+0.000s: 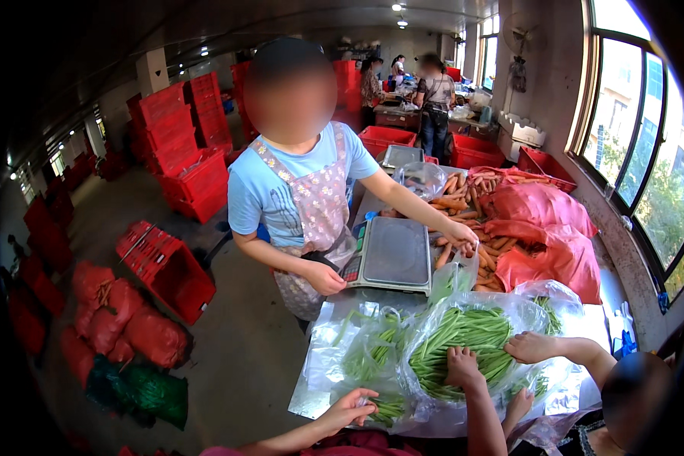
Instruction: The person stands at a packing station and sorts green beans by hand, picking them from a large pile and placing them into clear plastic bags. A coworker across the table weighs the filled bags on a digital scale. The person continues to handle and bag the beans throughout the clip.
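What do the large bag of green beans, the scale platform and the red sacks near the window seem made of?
Large bag: probably thin clear plastic film with a glossy finish; it crinkles and catches highlights. Scale platform: possibly metal or plastic, dull grey; its plain, even surface leaves this open. Red sacks: likely woven or mesh plastic, judging by their thin folds.

A veg-packing workshop is shown: red crates (167, 140) are stacked at L, mesh sacks (153, 334) are piled on the flr (239, 357), a weighing scale (397, 254) is set on the metal worktop (311, 387) w/ grn beans (463, 330) in clear plastic bags (558, 292), carrots (452, 203) are heaped nearby, & ppl (435, 93) are seen at rear.
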### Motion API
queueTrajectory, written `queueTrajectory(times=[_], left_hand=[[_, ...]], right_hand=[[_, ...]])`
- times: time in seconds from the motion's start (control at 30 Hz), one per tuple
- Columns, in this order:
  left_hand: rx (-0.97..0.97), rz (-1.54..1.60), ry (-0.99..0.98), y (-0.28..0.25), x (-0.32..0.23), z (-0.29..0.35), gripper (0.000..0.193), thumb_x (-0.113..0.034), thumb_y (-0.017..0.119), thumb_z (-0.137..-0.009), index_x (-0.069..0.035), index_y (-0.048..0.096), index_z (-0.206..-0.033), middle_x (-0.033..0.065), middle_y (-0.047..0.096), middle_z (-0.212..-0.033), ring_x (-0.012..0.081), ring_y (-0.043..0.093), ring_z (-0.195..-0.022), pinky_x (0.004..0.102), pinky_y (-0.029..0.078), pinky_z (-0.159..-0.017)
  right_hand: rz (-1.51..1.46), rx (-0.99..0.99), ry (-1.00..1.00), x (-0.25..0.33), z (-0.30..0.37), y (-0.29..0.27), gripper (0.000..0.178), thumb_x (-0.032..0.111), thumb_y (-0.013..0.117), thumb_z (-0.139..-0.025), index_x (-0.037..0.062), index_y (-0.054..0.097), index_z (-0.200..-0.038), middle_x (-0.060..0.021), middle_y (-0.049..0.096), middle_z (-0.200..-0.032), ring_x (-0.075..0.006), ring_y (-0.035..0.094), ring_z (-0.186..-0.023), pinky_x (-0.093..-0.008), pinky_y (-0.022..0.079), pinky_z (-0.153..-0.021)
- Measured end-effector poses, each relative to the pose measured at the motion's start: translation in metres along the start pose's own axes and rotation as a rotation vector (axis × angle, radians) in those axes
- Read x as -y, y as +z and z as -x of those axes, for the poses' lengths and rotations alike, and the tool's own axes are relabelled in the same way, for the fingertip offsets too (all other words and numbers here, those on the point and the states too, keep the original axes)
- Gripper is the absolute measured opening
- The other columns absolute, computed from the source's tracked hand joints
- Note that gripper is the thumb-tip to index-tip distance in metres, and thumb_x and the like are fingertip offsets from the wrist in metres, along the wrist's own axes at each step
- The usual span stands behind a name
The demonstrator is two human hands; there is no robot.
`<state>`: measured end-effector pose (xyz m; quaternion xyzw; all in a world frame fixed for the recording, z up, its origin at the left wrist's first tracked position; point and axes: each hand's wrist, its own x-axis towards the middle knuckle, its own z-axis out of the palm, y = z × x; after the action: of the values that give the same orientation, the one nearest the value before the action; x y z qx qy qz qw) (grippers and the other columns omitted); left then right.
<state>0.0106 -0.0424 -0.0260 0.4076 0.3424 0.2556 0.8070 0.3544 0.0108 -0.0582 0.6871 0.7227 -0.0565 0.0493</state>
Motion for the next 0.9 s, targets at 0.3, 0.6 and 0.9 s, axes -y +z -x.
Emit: queueTrajectory(times=[0.3,0.6,0.9], left_hand=[[0.009,-0.011,0.018,-0.004,0.006,-0.003,0.036,-0.012,0.057,-0.092,-0.006,0.047,-0.126,0.0077,0.064,-0.098,0.0046,0.049,-0.065,0.0196,0.044,-0.059],[-0.054,0.013,-0.013,0.007,-0.004,-0.002,0.030,-0.005,0.058,-0.088,-0.006,0.053,-0.118,0.0083,0.063,-0.094,0.0072,0.052,-0.061,0.0208,0.047,-0.056],[-0.065,0.055,-0.044,0.020,-0.012,0.003,0.030,0.001,0.053,-0.087,-0.002,0.051,-0.116,0.0119,0.060,-0.094,0.0076,0.052,-0.061,0.0204,0.046,-0.058]], right_hand=[[-0.024,0.049,-0.022,-0.003,-0.002,-0.005,0.064,0.027,0.077,-0.058,0.0008,0.049,-0.110,-0.0178,0.054,-0.112,-0.0356,0.052,-0.110,-0.0471,0.043,-0.091],[-0.086,0.208,0.019,-0.016,-0.009,-0.007,0.091,0.029,0.079,-0.058,0.0028,0.038,-0.135,-0.0240,0.044,-0.130,-0.0398,0.042,-0.124,-0.0489,0.036,-0.103],[-0.166,0.266,0.009,-0.020,-0.012,-0.013,0.072,0.036,0.083,-0.051,0.0030,0.057,-0.109,-0.0164,0.058,-0.112,-0.0325,0.054,-0.110,-0.0445,0.043,-0.093]])
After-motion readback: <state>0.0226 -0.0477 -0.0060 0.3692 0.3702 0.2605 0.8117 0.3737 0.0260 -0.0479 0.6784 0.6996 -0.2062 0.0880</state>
